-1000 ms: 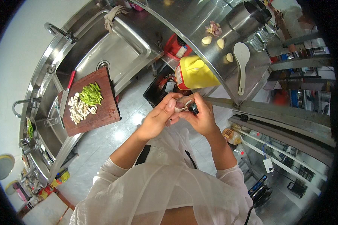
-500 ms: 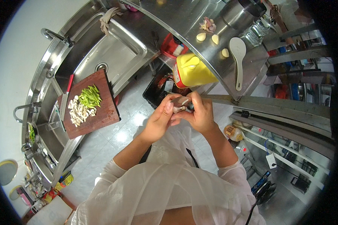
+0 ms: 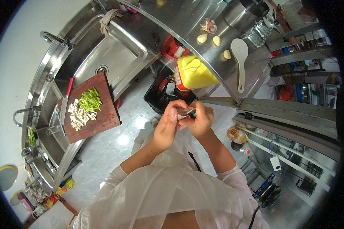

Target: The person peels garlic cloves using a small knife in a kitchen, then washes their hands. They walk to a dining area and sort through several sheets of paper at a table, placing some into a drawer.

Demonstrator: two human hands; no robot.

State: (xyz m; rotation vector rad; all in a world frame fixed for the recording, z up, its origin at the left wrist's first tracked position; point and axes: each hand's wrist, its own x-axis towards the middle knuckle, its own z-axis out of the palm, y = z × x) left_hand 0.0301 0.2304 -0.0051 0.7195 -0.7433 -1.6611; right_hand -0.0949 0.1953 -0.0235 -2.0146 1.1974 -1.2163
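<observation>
In front of my body both hands meet around a garlic clove [image 3: 183,113] with pale, purplish skin. My left hand [image 3: 165,129] pinches it from the left, the thumb pressed along its side. From the right, the fingers of my right hand [image 3: 202,123] close on it too. A small dark, teal-tinged bit shows at the right fingertips; I cannot make out what it is. Ahead, on the steel counter, lie peeled cloves [image 3: 216,41] beside a garlic bulb [image 3: 208,26] with loose purplish skin.
A white rice paddle [image 3: 239,57] lies on the counter. Beneath the edge stand a yellow jug [image 3: 195,72] and a black crate [image 3: 156,100]. At left, a cutting board [image 3: 103,122] across the sink [image 3: 122,57] holds sliced mushrooms [image 3: 78,118], green pepper strips [image 3: 91,100] and a red-handled knife [image 3: 68,93].
Both hands have come slightly nearer my body and turned the clove between the fingers. The view has shifted slightly; the things on the counter and board stay as they were.
</observation>
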